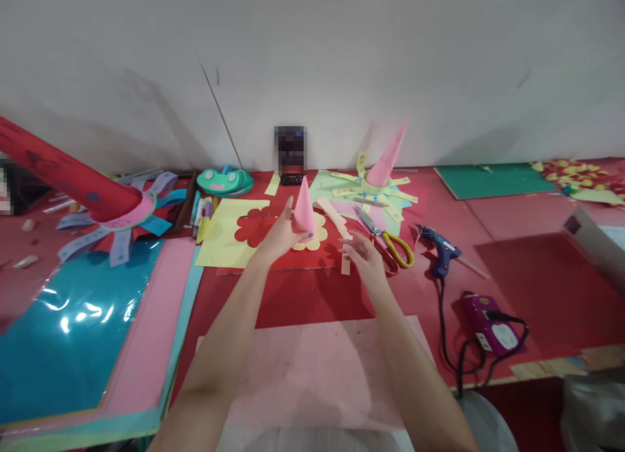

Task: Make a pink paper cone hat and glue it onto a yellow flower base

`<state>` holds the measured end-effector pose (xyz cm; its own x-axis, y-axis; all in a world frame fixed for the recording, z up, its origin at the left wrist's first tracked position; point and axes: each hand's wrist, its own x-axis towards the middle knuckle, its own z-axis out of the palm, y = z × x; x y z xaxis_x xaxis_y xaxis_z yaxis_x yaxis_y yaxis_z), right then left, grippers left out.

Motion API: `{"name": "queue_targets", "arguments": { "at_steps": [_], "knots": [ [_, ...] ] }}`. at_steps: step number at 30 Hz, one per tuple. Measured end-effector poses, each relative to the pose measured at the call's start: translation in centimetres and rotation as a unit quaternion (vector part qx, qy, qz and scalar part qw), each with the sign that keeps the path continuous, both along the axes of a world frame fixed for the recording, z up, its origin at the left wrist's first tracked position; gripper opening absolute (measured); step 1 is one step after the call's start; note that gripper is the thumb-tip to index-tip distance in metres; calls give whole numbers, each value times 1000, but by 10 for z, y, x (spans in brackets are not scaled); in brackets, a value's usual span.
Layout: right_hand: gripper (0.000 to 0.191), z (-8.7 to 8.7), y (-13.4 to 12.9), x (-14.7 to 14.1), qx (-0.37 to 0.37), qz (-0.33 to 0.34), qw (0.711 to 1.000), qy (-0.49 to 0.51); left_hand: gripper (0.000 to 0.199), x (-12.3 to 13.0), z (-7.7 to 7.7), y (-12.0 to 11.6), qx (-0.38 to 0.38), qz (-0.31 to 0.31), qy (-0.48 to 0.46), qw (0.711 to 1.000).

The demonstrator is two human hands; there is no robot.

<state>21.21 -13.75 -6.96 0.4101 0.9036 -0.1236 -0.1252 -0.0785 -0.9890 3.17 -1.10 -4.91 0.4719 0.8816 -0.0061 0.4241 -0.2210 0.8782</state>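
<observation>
My left hand (pixel 280 236) is closed around a pink paper cone (pixel 305 208), which stands point up. Under the cone's base is a pale yellow scalloped paper piece (pixel 319 229), and beside it lies a red scalloped piece (pixel 254 227). My right hand (pixel 366 260) is over the table to the right, its fingers parted and slightly bent, with nothing visibly gripped. Close to those fingertips lies a pale peach paper strip (pixel 334 214); whether they touch it I cannot tell. Scissors (pixel 390 243) with yellow and red handles lie just beyond my right hand.
A finished-looking pink cone (pixel 388 159) with yellow strips stands behind. At right are a blue glue gun (pixel 442 249), its cord, and a purple power socket (pixel 493 325). Left are a red tube (pixel 68 172), frog cutouts (pixel 224 182) and a glossy blue sheet (pixel 83 322). A phone (pixel 291 152) leans on the wall.
</observation>
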Motion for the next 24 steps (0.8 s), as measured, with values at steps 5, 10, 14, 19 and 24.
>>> {"name": "queue_targets", "arguments": {
  "at_steps": [5, 10, 14, 19, 24],
  "knots": [
    [43, -2, 0, 1, -1, -3, 1000, -9, 114, 8, -10, -4, -9, 19, -3, 1000],
    [43, -4, 1, 2, -1, -1, 1000, -17, 115, 5, -12, -4, -52, -25, -17, 998],
    [43, -2, 1, 2, -3, -4, 1000, -27, 118, 2, -12, -2, -8, -58, -52, 997],
    [41, -1, 0, 2, -3, -13, 999, -49, 119, 15, -15, -9, 80, 2, -32, 996],
    [38, -5, 0, 2, 0, -12, 999, -52, 121, 24, -19, -13, 122, 46, -14, 991]
  ]
}}
